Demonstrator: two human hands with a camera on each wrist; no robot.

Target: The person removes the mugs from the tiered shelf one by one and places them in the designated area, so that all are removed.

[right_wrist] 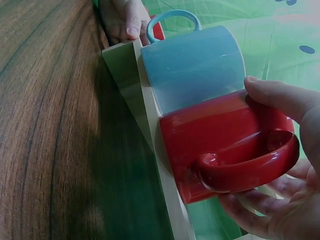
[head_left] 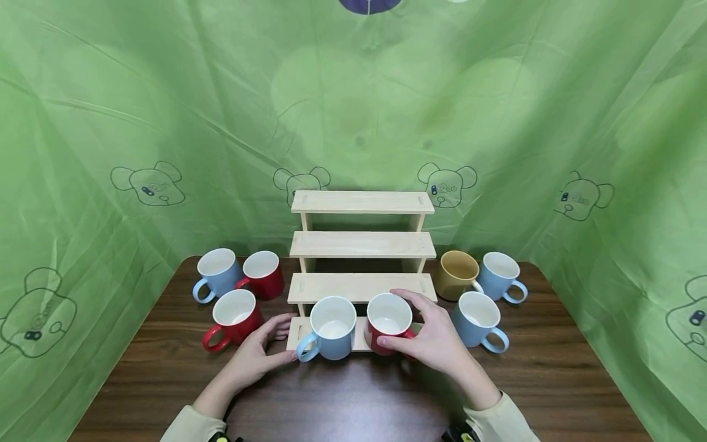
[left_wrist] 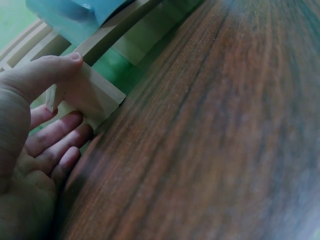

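A wooden tiered display rack (head_left: 362, 244) stands on the table. On its lowest step are a blue mug (head_left: 332, 328) and, to its right, a red mug (head_left: 386, 319). My right hand (head_left: 433, 334) holds the red mug, thumb at the front and fingers round the far side; its handle (right_wrist: 250, 167) points toward the hand in the right wrist view. My left hand (head_left: 259, 353) grips the left end of the lowest step, with the thumb (left_wrist: 60, 67) on its front corner and the other fingers by the side panel (left_wrist: 92, 97).
Left of the rack stand a blue mug (head_left: 218, 273) and two red mugs, one behind (head_left: 265, 275) and one in front (head_left: 236, 319). On the right are a yellow mug (head_left: 455, 274) and two blue mugs (head_left: 499, 276). Green cloth (head_left: 359, 92) hangs behind the wooden table (head_left: 342, 399).
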